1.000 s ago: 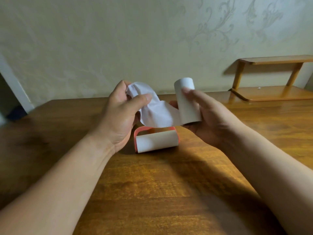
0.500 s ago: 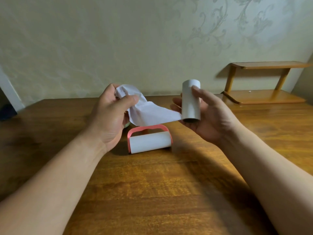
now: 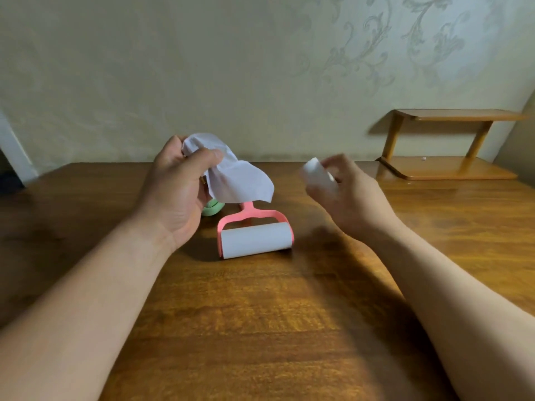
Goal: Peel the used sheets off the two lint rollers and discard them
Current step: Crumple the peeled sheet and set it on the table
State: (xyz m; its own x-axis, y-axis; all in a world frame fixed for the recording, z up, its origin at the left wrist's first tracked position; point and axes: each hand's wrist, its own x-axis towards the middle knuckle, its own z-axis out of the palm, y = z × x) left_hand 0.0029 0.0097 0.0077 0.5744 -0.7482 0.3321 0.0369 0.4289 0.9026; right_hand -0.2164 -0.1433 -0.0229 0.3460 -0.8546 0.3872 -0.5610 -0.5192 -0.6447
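My left hand (image 3: pixel 176 192) pinches a crumpled white peeled sheet (image 3: pixel 236 176) that hangs free above the table. My right hand (image 3: pixel 347 195) holds a white roll (image 3: pixel 317 175) off its handle; both are blurred by motion. Between my hands a pink-handled lint roller (image 3: pixel 256 237) lies on the wooden table (image 3: pixel 260 328), its white roll facing me. A bit of a green object (image 3: pixel 212 209), perhaps the other roller's handle, shows behind my left hand; most of it is hidden.
A small two-level wooden shelf (image 3: pixel 445 146) stands at the table's back right against the patterned wall. A dark gap shows at the far left edge.
The sheet has come free of the roll and now hangs only from my left hand. My right hand has tilted the roll and moved it right, away from the sheet.
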